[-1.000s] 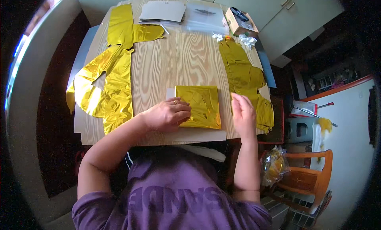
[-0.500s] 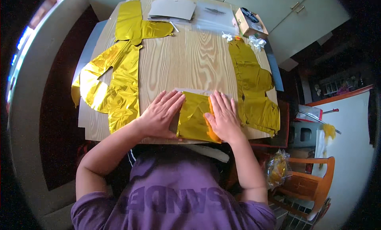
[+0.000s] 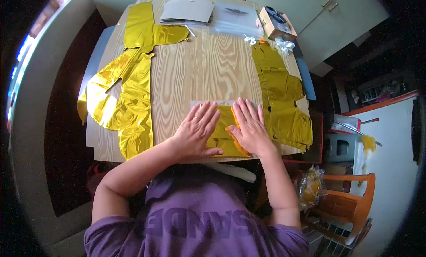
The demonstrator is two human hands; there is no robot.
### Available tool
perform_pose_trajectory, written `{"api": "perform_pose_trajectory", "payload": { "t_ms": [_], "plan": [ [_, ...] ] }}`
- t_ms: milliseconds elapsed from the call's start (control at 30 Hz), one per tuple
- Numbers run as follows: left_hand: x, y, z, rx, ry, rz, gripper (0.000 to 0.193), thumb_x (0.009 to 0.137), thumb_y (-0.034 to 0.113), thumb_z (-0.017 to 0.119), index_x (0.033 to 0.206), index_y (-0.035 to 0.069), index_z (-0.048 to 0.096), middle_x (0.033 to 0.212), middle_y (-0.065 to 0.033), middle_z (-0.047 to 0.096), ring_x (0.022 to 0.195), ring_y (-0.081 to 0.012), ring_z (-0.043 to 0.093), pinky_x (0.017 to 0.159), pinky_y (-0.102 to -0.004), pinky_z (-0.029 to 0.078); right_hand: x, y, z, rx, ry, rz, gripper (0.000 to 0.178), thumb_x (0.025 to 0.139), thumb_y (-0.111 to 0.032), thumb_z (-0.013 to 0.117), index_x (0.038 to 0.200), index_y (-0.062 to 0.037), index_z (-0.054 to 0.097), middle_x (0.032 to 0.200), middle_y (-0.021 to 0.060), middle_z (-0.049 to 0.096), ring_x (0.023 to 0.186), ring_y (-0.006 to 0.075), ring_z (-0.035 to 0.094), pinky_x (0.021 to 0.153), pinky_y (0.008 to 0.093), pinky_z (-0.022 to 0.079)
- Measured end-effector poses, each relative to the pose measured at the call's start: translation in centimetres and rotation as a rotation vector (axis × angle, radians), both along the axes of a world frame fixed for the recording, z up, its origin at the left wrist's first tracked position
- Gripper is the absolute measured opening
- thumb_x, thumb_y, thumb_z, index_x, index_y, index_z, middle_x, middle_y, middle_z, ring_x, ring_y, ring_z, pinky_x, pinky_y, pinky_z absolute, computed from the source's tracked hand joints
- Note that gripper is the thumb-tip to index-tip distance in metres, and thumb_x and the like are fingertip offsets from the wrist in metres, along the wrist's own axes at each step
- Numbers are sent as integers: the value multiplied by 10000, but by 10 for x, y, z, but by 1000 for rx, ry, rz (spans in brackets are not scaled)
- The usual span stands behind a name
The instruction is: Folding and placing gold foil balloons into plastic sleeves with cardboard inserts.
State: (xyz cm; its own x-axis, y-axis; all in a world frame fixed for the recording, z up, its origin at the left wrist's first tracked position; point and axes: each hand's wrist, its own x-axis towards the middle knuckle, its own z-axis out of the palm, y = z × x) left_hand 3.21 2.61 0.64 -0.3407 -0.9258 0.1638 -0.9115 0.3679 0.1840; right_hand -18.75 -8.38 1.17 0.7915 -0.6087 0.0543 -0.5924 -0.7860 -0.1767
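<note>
Bench (image 3: 206,75): pale wood-grain top. Far R corner, open light-wood box (image 3: 267,26) w/ blk item (image 3: 278,16) on top, crumpled wht plastic (image 3: 284,45) nearby. Blue panel (image 3: 306,82) shows past bench's R edge. Behind: pale cabinet (image 3: 355,19) w/ metal handles. R side: brn wooden chair (image 3: 339,200), clear bag (image 3: 311,188) of yel stuff by it; gray plastic pc. (image 3: 339,157) w/ opening, red-&-wht item (image 3: 348,122), yel fluffy bit (image 3: 367,147) nr pole (image 3: 357,133).

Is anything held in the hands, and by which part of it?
Nothing is held; the left hand and right hand lie flat over opposite sides of the gold foil.
</note>
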Motion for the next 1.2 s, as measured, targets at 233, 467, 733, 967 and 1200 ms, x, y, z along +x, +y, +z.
{"api": "perform_pose_trajectory", "payload": {
  "t_ms": [233,467,733,967,1200],
  "plan": [
    [-2,6,-2,0,117,86,1032,849,690,567,1483,-89,329,1563,-323,264,1463,-448,268,1200,-521,209,-2,12,11,85,-62,-41,745,1014,-518,422,1547,-16,283,1619,221,237,1503,374,213,1216,569,81],
    [41,-35,37,245,681,338,596,850,250,757,1341,-5,537,1136,-196,688,1071,-315,666,887,-401,543,10,26,5,110,-20,-101,746,989,-470,505,1537,-7,301,1617,258,205,1495,438,187,1204,593,66],
    [56,-79,41,606,390,257,527,728,365,801,1078,-7,671,995,-182,719,944,-319,697,848,-382,553,9,19,-1,65,32,-95,784,1002,-561,421,1567,-46,249,1642,212,167,1519,386,156,1214,559,54],
    [43,-77,54,657,474,280,484,740,259,795,1118,-15,668,968,-183,722,924,-301,711,812,-371,570,4,17,-1,54,10,-93,756,997,-514,470,1553,-37,281,1625,221,221,1507,389,200,1205,596,76],
    [39,-63,34,846,1006,479,321,881,64,692,1162,-75,624,871,-172,712,680,-205,714,656,-323,617,-2,13,-3,37,-8,-42,751,998,-493,483,1557,-38,269,1622,229,224,1503,394,209,1207,587,88]
  ]
}}
